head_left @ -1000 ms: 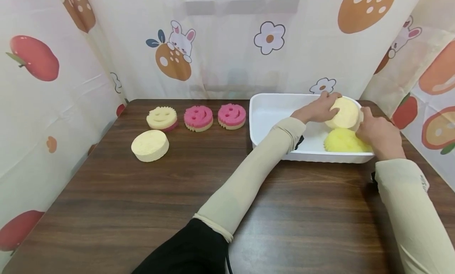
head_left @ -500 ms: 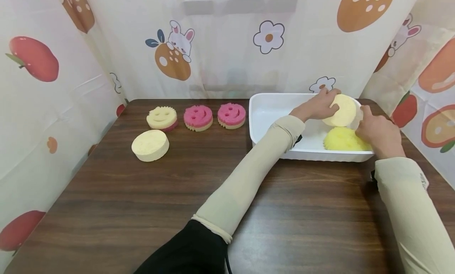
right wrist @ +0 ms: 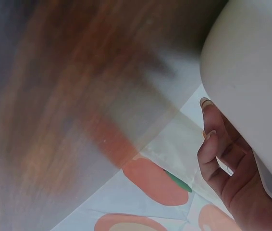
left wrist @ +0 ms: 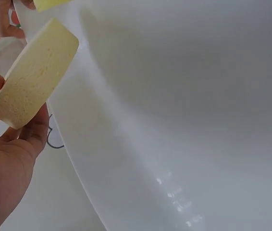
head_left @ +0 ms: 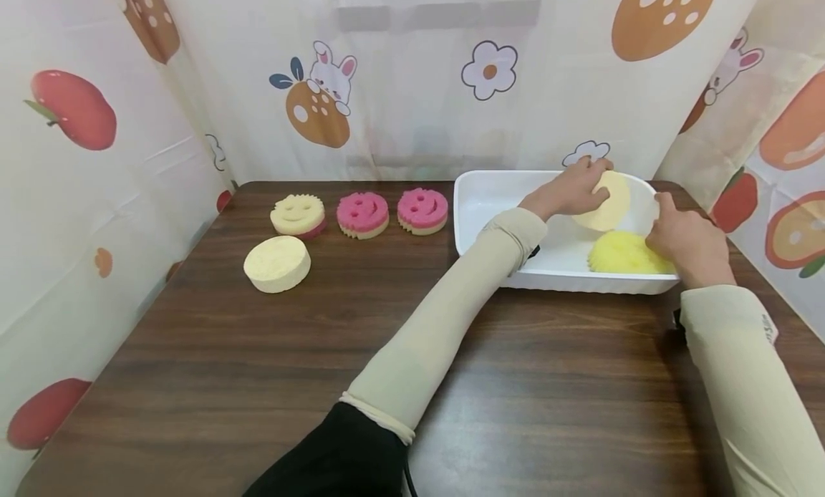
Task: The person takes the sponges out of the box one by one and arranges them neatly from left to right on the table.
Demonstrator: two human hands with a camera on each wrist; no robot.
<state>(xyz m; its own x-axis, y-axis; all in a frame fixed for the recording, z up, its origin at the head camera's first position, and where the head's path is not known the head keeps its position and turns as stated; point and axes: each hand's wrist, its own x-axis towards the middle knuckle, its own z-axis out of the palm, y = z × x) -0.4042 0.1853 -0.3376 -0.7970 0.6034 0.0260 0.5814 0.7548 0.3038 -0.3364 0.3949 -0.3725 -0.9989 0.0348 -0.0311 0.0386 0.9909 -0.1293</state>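
Note:
Over the right end of the white tray (head_left: 496, 185), my left hand (head_left: 567, 189) grips a pale yellow round sponge (head_left: 608, 203) between thumb and fingers. The left wrist view shows this sponge (left wrist: 37, 72) tilted, its thick side facing the camera. A brighter yellow sponge (head_left: 626, 253) with a scalloped edge lies in the tray's near right corner. My right hand (head_left: 692, 243) holds the tray's right rim; in the right wrist view its curled fingers (right wrist: 213, 149) lie against the outer wall.
Left of the tray, two pink-topped smiley sponges (head_left: 362, 214) and a yellow-topped smiley sponge (head_left: 298, 214) sit in a row on the brown wooden table (head_left: 309, 382). Another pale round sponge (head_left: 277, 264) lies in front of them. Printed curtains (head_left: 412, 110) enclose the back and sides.
My left hand has shifted slightly left, drawing the pale round sponge away from the tray's right end and turning it more on edge. The right hand keeps its place at the rim.

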